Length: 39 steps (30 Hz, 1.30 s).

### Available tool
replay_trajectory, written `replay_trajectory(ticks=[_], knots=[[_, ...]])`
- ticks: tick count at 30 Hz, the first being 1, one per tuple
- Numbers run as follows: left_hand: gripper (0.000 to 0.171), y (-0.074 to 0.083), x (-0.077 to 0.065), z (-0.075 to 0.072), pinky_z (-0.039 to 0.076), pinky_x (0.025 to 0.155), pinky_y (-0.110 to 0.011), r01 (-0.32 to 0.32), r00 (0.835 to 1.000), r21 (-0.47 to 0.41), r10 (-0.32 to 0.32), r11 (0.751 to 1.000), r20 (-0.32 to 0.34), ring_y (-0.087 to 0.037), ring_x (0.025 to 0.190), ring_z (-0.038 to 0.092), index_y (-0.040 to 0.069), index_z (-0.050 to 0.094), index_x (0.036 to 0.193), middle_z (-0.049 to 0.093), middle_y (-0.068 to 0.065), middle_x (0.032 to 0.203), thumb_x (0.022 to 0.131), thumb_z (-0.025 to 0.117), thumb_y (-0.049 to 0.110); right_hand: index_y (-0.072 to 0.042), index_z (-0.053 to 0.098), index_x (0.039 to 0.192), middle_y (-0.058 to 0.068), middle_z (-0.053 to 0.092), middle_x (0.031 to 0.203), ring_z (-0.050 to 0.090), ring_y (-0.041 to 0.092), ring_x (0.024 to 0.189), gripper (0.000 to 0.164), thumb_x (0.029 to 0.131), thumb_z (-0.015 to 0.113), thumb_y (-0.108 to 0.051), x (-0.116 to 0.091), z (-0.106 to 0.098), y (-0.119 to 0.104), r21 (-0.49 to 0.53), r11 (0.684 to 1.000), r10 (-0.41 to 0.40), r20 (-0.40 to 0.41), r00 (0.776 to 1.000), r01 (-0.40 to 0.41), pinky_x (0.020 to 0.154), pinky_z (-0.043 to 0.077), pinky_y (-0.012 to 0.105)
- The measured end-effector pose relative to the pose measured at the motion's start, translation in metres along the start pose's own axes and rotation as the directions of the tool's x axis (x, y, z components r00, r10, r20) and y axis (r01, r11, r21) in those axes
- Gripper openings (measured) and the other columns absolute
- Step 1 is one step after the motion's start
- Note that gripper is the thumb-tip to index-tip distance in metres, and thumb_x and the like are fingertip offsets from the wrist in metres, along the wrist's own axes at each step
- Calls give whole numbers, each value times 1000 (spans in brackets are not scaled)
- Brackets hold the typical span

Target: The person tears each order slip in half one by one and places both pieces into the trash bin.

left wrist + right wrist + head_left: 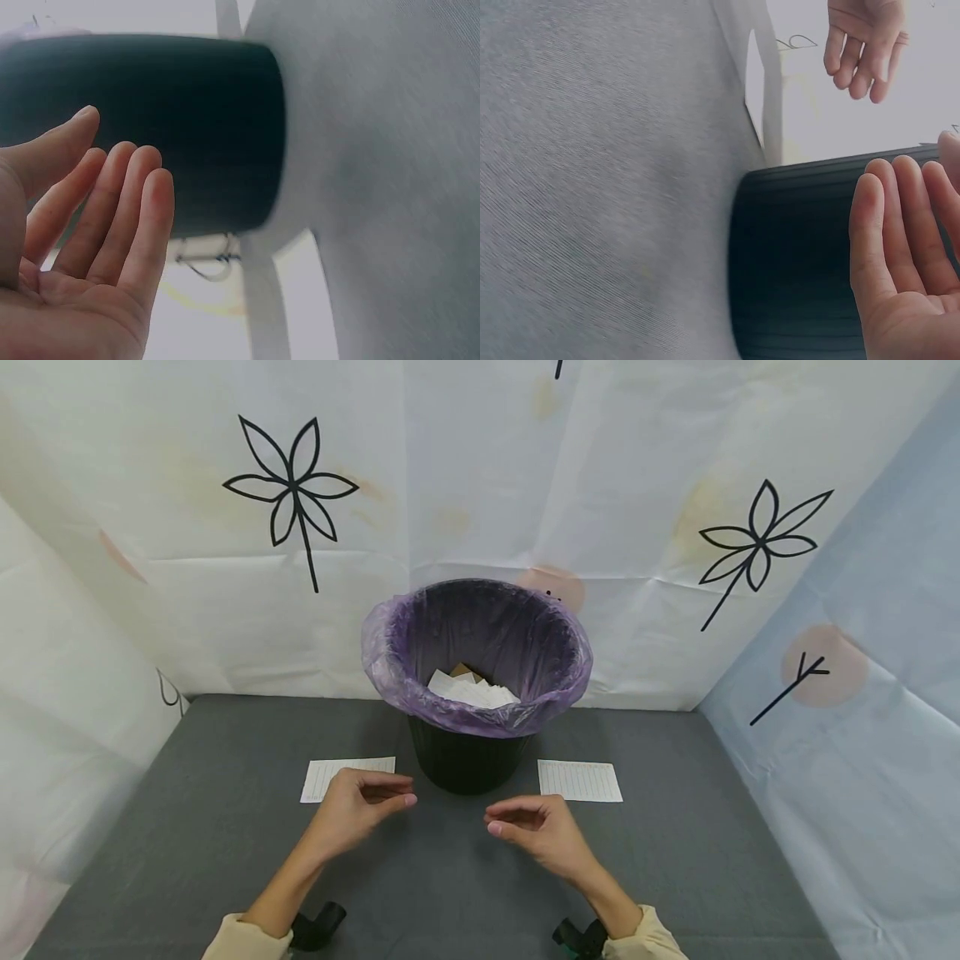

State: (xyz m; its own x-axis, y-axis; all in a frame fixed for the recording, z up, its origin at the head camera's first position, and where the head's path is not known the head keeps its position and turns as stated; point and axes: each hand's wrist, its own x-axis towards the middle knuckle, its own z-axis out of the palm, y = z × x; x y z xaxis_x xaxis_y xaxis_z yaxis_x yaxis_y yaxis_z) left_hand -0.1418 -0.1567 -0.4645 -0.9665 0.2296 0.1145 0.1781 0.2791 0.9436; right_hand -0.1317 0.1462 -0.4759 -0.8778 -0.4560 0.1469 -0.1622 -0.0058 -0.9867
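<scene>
My left hand (358, 810) hovers over the table with relaxed fingers, nothing in its grasp. It overlaps part of a ruled white card (318, 777) in the head view. Opposite it, my right hand (542, 832) hangs with fingers loosely bent and holds nothing. Another ruled card (579, 781) lies just beyond that hand. Between and behind the hands stands a dark bin (468, 758), lined with a purple plastic bag (566, 685) folded over its rim. Several white paper pieces (480, 693) and a brown scrap (462, 669) lie inside. Both palms show bare in the wrist views.
A grey cloth covers the table (465, 893). White fabric with flower drawings (292, 485) hangs close behind the bin, and more fabric (870, 760) closes off the right side. A thin dark cord loop (171, 693) sits at the back left corner.
</scene>
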Motion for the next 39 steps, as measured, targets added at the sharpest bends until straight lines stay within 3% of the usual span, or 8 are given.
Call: replay_trajectory(ticks=[4, 9, 15, 19, 27, 34, 39], knots=[[30, -16, 1, -16, 58, 74, -23, 17, 997, 41, -14, 999, -74, -18, 85, 75, -8, 75, 109, 75, -20, 102, 83, 84, 6, 19, 68, 109, 33, 69, 105, 73, 13, 94, 25, 91, 73, 2, -1, 4, 9, 17, 1000, 13, 4, 1000, -13, 80, 58, 27], [39, -37, 1, -41, 57, 77, -22, 51, 985, 140, -26, 989, -173, -31, 93, 74, -11, 70, 117, 73, -23, 107, 84, 83, 7, 19, 67, 108, 35, 68, 104, 73, 12, 93, 24, 91, 72, 4, 0, 9, 18, 35, 999, 28, -2, 1000, -28, 80, 58, 26], [54, -61, -1, -67, 54, 92, -49, 116, 969, 322, -36, 940, -243, -44, 113, 65, -8, 65, 128, 68, -26, 122, 84, 86, 15, 19, 68, 109, 33, 70, 104, 73, 11, 92, 25, 91, 73, 2, 2, 15, 26, 26, 998, 48, 1, 999, -48, 79, 58, 26], [63, -72, -1, -79, 47, 95, -61, 151, 971, 415, -56, 897, -231, -50, 119, 57, -8, 62, 132, 63, -28, 130, 79, 89, 14, 20, 67, 109, 33, 70, 104, 73, 11, 91, 26, 91, 73, 2, 4, 20, 30, 25, 998, 54, 16, 998, -55, 79, 58, 26], [80, -86, 2, -86, 42, 98, -65, 170, 983, 523, -105, 835, -152, -54, 125, 50, -11, 56, 136, 56, -34, 134, 71, 94, 15, 20, 67, 110, 34, 69, 105, 72, 9, 90, 27, 91, 72, 2, 9, 31, 34, 26, 997, 67, 46, 997, -68, 79, 58, 26], [81, -91, 2, -86, 41, 99, -65, 196, 980, 527, -150, 827, -130, -56, 127, 47, -13, 53, 138, 51, -39, 137, 73, 93, 15, 19, 67, 111, 31, 71, 104, 72, 10, 90, 28, 90, 74, 2, 20, 44, 35, 13, 997, 80, 63, 995, -81, 79, 58, 26], [75, -90, 1, -86, 43, 97, -64, 184, 983, 521, -141, 834, -121, -55, 125, 49, -12, 57, 134, 54, -37, 134, 73, 93, 13, 17, 68, 111, 30, 71, 103, 73, 22, 92, 27, 89, 75, 3, 30, 55, 39, -2, 996, 88, 65, 994, -88, 79, 58, 25]])
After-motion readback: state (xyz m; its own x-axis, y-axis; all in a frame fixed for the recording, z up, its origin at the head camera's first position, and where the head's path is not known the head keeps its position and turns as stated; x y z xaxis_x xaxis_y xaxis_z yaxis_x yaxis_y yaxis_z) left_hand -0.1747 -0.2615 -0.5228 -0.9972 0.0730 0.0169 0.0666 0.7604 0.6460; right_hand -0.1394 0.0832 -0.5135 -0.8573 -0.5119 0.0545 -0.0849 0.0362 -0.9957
